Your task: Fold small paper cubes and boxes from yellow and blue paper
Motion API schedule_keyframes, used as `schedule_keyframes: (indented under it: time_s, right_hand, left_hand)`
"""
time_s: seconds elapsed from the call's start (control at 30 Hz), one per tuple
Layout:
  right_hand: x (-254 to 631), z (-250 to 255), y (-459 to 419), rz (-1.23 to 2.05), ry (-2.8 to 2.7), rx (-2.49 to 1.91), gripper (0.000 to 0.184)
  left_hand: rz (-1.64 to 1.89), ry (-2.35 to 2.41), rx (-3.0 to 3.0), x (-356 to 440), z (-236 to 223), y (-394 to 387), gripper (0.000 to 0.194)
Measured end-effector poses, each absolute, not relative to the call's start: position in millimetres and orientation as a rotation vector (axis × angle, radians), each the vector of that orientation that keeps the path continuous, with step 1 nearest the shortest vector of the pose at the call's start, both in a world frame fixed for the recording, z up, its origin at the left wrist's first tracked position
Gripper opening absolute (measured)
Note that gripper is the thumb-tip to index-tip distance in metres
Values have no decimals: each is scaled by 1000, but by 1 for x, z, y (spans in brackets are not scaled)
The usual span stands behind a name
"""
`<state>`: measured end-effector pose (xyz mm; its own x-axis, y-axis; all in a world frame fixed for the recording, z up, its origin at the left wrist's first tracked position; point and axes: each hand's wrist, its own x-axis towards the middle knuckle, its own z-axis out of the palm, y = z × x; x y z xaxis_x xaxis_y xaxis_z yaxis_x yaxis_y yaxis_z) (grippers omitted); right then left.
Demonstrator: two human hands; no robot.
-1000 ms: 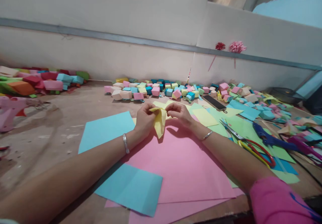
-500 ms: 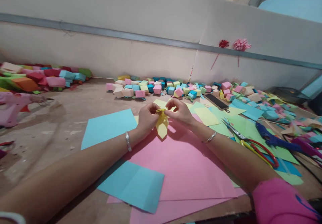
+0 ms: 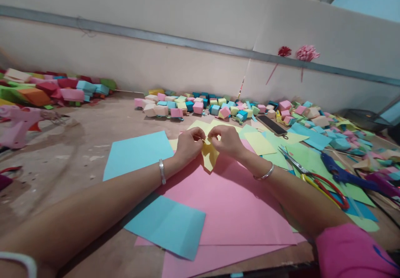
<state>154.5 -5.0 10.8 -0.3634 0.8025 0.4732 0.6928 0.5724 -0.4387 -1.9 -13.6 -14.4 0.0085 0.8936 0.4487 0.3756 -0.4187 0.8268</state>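
A small yellow piece of folded paper (image 3: 209, 158) is pinched at its upper end between my two hands, its pointed end hanging down. My left hand (image 3: 190, 145) grips its left side with thumb and fingers closed. On the right side, my right hand (image 3: 229, 141) holds it in a like pinch, close to the left. The fingers hide the paper's upper part. Beneath them lies a large pink sheet (image 3: 237, 211), with a blue sheet (image 3: 165, 226) over its front left part and another blue sheet (image 3: 139, 153) farther back at the left.
Scissors (image 3: 315, 182) with red and yellow handles lie right, beside a blue glue gun (image 3: 340, 171). A phone (image 3: 271, 125) rests behind. Small paper boxes (image 3: 198, 108) line the wall. A pink glue gun (image 3: 18, 123) sits far left.
The yellow paper's upper end has spread wider between my fingers, and its lower part has turned a little. Both hands stay pinched on it. The camera view has shifted slightly.
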Motion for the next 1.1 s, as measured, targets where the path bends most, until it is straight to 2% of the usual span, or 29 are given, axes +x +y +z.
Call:
schedule_keyframes:
  time_s: [0.37, 0.63, 0.93, 1.0, 1.1]
  right_hand:
    - [152, 14, -7, 113, -2307, -1423, 19]
    - [150, 12, -8, -154, -2350, -1420, 20]
    - [147, 15, -20, -352, -2377, -1363, 23]
    - [147, 16, -22, -364, -2382, -1362, 23]
    - [147, 17, -20, -310, -2331, -1335, 24]
  left_hand:
    - [1356, 1316, 1849, 0, -14, -18, 19]
    - [1416, 1309, 1785, 0, -15, -14, 14]
    - [1501, 1391, 2018, 2, -4, -26, 22]
    - [1520, 1294, 1935, 4, -4, -27, 23]
    - [1550, 1030, 1464, 5, -5, -23, 26]
